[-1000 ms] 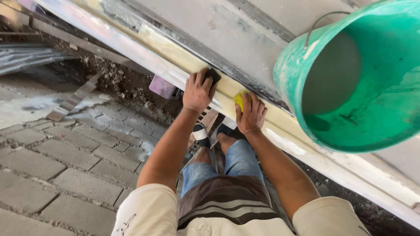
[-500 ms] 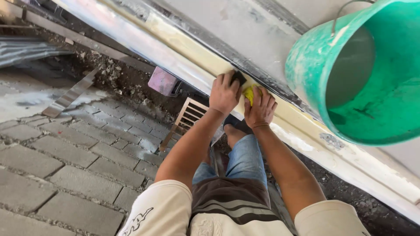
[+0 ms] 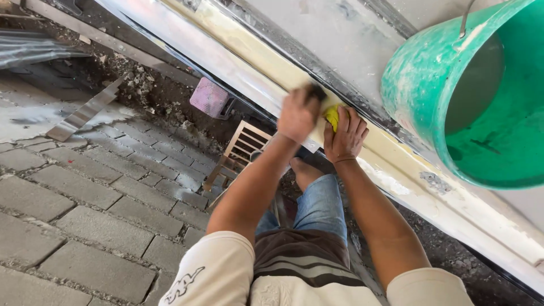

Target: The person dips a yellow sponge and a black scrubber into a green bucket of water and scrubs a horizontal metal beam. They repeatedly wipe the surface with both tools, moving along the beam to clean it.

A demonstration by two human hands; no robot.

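Cream filler coats the long panel (image 3: 249, 51) behind the hands, while white patches remain toward its lower right. Green bucket (image 3: 481, 96) hangs close beside. Left hand (image 3: 297, 116) clamps a dark block (image 3: 315, 90) against the panel; right hand (image 3: 344, 136), fingers together, presses a yellow sponge (image 3: 331, 116).
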